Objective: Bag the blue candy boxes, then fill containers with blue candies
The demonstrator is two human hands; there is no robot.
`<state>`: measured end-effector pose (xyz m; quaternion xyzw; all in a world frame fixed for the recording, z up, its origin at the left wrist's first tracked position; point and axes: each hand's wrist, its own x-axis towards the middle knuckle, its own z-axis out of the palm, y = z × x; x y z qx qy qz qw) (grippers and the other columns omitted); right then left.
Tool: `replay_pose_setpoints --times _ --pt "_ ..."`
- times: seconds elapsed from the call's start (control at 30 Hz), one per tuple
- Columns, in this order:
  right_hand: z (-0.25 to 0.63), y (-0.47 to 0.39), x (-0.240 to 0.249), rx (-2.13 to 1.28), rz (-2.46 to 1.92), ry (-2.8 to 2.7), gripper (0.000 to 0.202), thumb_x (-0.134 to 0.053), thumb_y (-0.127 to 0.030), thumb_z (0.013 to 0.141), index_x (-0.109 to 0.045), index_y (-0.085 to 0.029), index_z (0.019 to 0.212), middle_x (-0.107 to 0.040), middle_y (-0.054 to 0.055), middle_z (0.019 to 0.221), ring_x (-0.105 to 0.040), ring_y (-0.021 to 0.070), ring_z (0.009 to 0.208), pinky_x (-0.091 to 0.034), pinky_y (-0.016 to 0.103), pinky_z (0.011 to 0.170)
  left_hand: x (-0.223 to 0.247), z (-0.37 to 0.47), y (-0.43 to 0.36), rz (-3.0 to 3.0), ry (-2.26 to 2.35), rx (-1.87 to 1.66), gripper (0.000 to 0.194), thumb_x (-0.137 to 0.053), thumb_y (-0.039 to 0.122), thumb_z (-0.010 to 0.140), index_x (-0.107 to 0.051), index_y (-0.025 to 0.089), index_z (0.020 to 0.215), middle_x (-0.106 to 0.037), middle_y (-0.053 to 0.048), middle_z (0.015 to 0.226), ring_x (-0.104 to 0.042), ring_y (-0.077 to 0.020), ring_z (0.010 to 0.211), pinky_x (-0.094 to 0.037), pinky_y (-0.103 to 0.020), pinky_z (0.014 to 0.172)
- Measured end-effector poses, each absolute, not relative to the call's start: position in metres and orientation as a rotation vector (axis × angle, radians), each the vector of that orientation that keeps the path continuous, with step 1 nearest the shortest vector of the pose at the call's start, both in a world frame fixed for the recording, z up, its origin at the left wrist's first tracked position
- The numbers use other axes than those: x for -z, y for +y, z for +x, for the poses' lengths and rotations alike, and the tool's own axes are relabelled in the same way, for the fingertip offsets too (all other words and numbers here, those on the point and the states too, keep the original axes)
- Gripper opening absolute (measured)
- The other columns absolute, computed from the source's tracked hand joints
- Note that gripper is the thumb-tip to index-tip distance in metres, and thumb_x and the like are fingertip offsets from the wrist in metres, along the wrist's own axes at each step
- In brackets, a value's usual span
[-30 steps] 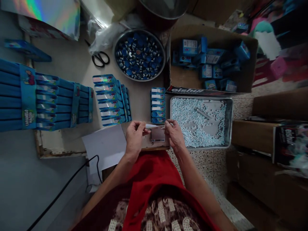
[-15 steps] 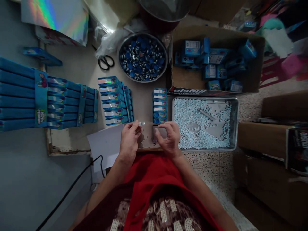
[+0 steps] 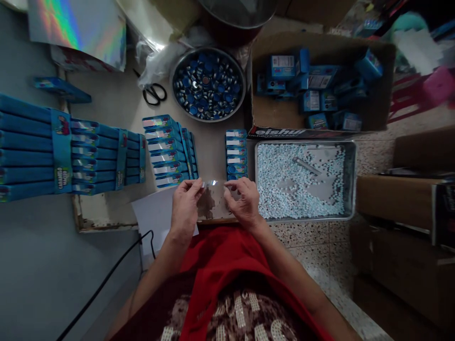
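Note:
My left hand (image 3: 185, 201) is closed in a pinch on a small strip of clear plastic film (image 3: 213, 183), which glints beside the fingertips. Just to the right, my right hand (image 3: 243, 199) has thumb and index finger drawn together close to the film. Whether it grips the film's far end, I cannot make out. Above my right hand a short column of small blue boxes (image 3: 236, 152) lies on the table (image 3: 209, 142), its lower end partly hidden by the fingers. A row of blue cartons (image 3: 167, 150) lies above and left of my left hand.
A round metal bowl (image 3: 173, 97) holds blue-and-silver tins. A cardboard box (image 3: 277, 129) has several blue packets inside. Pale blue candies and a metal scoop (image 3: 306, 166) lie in a metal tray (image 3: 352, 180). Scissors (image 3: 155, 94), stacked blue cartons (image 3: 31, 147) and white paper (image 3: 152, 210) are left.
My left hand has moved slightly left. My right hand has also moved left, its thumb and index finger closing together, and the film strip shows more between the hands.

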<state>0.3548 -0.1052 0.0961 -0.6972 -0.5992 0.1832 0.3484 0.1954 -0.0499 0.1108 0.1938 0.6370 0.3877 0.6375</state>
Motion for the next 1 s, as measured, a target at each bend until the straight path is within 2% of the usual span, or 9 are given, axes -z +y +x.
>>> replay_pose_setpoints --times 0.1,0.23,0.37,0.47,0.63,1.0 --pt "0.353 -0.105 -0.098 -0.439 -1.802 -1.643 0.007 -0.065 -0.026 0.091 -0.068 -0.023 0.097 -0.064 0.001 0.082 -0.057 0.0185 0.081 -0.037 0.034 0.076 -0.112 0.195 -0.048 0.382 1.416 -0.871 0.037 -0.089 0.038 0.069 -0.062 0.015 0.081 -0.066 -0.001 0.083 -0.065 -0.0121 0.079 -0.054 -0.026 0.082" --pt "0.35 -0.104 -0.1 -0.336 -1.827 -1.743 0.01 -0.065 -0.03 0.091 -0.069 -0.024 0.098 -0.065 0.002 0.084 -0.056 0.0206 0.084 -0.035 0.037 0.078 -0.115 0.198 -0.045 0.31 1.35 -0.828 0.038 -0.089 0.039 0.069 -0.061 0.015 0.081 -0.067 -0.001 0.082 -0.067 -0.0143 0.079 -0.057 -0.03 0.083" --pt "0.351 -0.105 -0.098 -0.294 -1.862 -1.763 0.014 -0.064 -0.034 0.093 -0.069 -0.024 0.1 -0.065 0.003 0.085 -0.056 0.0212 0.085 -0.034 0.038 0.08 -0.114 0.204 -0.043 0.217 1.31 -0.816 0.03 -0.088 0.03 0.072 -0.063 0.015 0.081 -0.069 -0.003 0.082 -0.067 -0.0142 0.078 -0.058 -0.029 0.08" --pt "0.353 -0.105 -0.097 -0.285 -1.876 -1.764 0.014 -0.063 -0.033 0.094 -0.069 -0.024 0.101 -0.066 0.003 0.088 -0.056 0.0208 0.086 -0.034 0.039 0.083 -0.113 0.208 -0.043 0.156 1.289 -0.798 0.023 -0.085 0.023 0.075 -0.066 0.015 0.082 -0.07 -0.003 0.082 -0.068 -0.0135 0.077 -0.058 -0.026 0.077" --pt "0.353 -0.1 -0.099 -0.281 -1.847 -1.786 0.012 -0.064 -0.032 0.095 -0.071 -0.025 0.101 -0.068 0.002 0.088 -0.056 0.0195 0.086 -0.033 0.04 0.087 -0.112 0.212 -0.043 0.151 1.279 -0.803 0.021 -0.085 0.023 0.075 -0.068 0.013 0.083 -0.07 -0.003 0.083 -0.068 -0.0135 0.078 -0.058 -0.024 0.074" --pt "0.355 -0.093 -0.096 -0.276 -1.855 -1.795 0.011 -0.064 -0.027 0.094 -0.074 -0.025 0.092 -0.067 0.001 0.079 -0.052 0.0182 0.079 -0.03 0.039 0.083 -0.114 0.217 -0.038 0.129 1.297 -0.79 0.02 -0.084 0.019 0.075 -0.066 0.013 0.081 -0.07 -0.003 0.081 -0.069 -0.0139 0.078 -0.058 -0.029 0.082"
